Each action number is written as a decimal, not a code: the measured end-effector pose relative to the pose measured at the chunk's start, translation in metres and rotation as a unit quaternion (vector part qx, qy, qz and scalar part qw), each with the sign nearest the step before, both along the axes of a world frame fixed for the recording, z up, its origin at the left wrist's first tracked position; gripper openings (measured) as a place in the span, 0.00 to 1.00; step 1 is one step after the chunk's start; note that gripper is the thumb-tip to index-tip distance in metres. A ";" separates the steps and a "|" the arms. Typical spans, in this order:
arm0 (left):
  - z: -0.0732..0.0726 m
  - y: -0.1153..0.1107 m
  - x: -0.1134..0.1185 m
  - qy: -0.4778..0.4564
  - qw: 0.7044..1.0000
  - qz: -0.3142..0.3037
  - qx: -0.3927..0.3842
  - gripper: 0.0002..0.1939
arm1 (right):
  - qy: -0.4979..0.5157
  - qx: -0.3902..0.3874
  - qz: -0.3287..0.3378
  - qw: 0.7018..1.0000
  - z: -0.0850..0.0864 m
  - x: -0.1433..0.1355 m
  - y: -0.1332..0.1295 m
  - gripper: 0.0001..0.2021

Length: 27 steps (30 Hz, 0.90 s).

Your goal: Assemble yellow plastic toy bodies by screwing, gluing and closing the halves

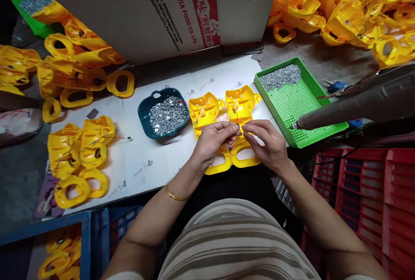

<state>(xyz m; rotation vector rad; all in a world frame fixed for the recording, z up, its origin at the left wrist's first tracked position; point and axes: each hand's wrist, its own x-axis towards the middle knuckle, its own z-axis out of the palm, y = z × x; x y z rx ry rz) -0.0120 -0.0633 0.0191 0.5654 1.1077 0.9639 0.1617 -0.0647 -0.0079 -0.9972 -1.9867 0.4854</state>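
Two yellow plastic shell halves with round handle rings, the left shell and the right shell, lie side by side, inner faces up, with thin wires running from them. Over their middle, my left hand pinches a small dark wired part between thumb and forefinger. My right hand is close beside it, thumb and fingertips drawn together at the part. Whatever those right fingertips hold is too small to make out. Both hands cover much of the shells' lower half.
A dark teal tray of screws stands left of the shells. On the right, a green perforated tray holds more screws, with a grey power-tool-like shaft across it. Assembled-looking yellow shells lie left. A carton stands behind; red crates stand right.
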 end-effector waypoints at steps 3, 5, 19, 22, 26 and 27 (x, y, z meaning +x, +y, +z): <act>-0.002 0.000 -0.002 -0.069 0.997 -0.007 -0.029 0.13 | 0.004 0.009 0.007 1.000 0.001 0.000 0.001 0.13; -0.002 0.001 -0.003 -0.113 0.992 -0.021 -0.049 0.11 | 0.023 -0.006 -0.002 1.000 0.001 -0.001 0.002 0.13; 0.000 0.002 -0.008 -0.198 0.976 -0.052 -0.069 0.05 | 0.264 -0.265 0.048 0.926 0.002 -0.009 0.005 0.13; 0.000 0.003 -0.008 -0.173 0.981 -0.080 -0.037 0.08 | 0.265 -0.303 0.030 0.915 0.003 -0.003 0.006 0.13; 0.001 0.003 -0.008 -0.142 0.984 -0.104 -0.015 0.10 | 0.218 -0.266 0.022 0.939 0.004 0.003 0.005 0.10; 0.001 0.003 -0.007 -0.142 0.984 -0.105 -0.014 0.10 | 0.196 -0.245 0.025 0.949 0.005 0.004 0.005 0.10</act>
